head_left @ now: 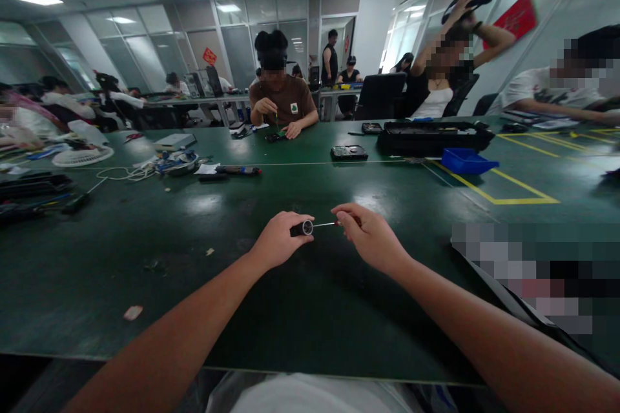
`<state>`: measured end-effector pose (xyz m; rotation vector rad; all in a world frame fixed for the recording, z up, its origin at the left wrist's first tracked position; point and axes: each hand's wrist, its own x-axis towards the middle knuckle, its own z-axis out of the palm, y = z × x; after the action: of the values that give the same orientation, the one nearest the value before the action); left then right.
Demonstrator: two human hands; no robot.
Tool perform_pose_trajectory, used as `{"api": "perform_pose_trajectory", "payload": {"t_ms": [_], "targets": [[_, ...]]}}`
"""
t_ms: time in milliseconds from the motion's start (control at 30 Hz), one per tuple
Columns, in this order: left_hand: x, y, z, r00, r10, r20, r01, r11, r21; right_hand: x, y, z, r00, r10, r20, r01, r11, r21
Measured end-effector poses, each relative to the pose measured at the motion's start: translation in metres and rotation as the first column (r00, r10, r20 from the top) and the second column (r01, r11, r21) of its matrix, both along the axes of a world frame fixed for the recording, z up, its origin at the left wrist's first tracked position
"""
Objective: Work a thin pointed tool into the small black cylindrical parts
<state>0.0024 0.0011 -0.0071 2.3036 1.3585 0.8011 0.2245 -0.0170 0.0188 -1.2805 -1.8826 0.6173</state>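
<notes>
My left hand (pixel 277 240) is closed around a short black handle with a silver collar (pixel 307 227), held just above the dark green table (pixel 194 258). A thin metal shaft (pixel 323 225) runs from the collar to my right hand (pixel 371 237), whose thumb and fingers pinch its far end, where a bit of red shows. Both hands meet at the middle of the table, a hand's width apart.
A black hard drive (pixel 349 153) lies further back, beside a long black case (pixel 434 137) and a blue tray (pixel 465 161). Cables and tools (pixel 174 164) lie at the left. A person in a brown shirt (pixel 282 100) works opposite; other people sit around. Yellow tape lines (pixel 513 190) mark the right side.
</notes>
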Motion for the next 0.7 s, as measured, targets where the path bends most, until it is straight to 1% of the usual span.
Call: {"api": "perform_pose_trajectory", "payload": {"t_ms": [167, 300, 433, 600, 700], "targets": [[-0.0006, 0.0008, 0.0002, 1.000, 0.021, -0.001, -0.021, 1.000, -0.010, 0.0003, -0.0027, -0.0007, 0.999, 0.043, 0.020, -0.044, 0.998, 0.036], [-0.0010, 0.0011, -0.0010, 1.000, 0.026, 0.002, -0.026, 1.000, -0.017, 0.0015, -0.0042, -0.0015, 0.997, 0.072, 0.011, -0.072, 0.997, 0.035], [-0.0010, 0.0011, -0.0022, 1.000, 0.019, 0.006, -0.019, 1.000, -0.016, 0.0016, -0.0034, -0.0011, 0.998, 0.058, -0.004, -0.058, 0.998, -0.003], [-0.0007, 0.0008, -0.0018, 1.000, 0.014, -0.001, -0.014, 1.000, -0.004, 0.0012, 0.0007, -0.0013, 1.000, -0.001, -0.014, 0.000, 0.998, -0.057], [-0.0005, 0.0007, -0.0011, 1.000, 0.001, -0.004, -0.001, 1.000, -0.006, 0.0022, 0.0000, -0.0011, 1.000, 0.005, 0.005, -0.005, 0.998, -0.061]]}}
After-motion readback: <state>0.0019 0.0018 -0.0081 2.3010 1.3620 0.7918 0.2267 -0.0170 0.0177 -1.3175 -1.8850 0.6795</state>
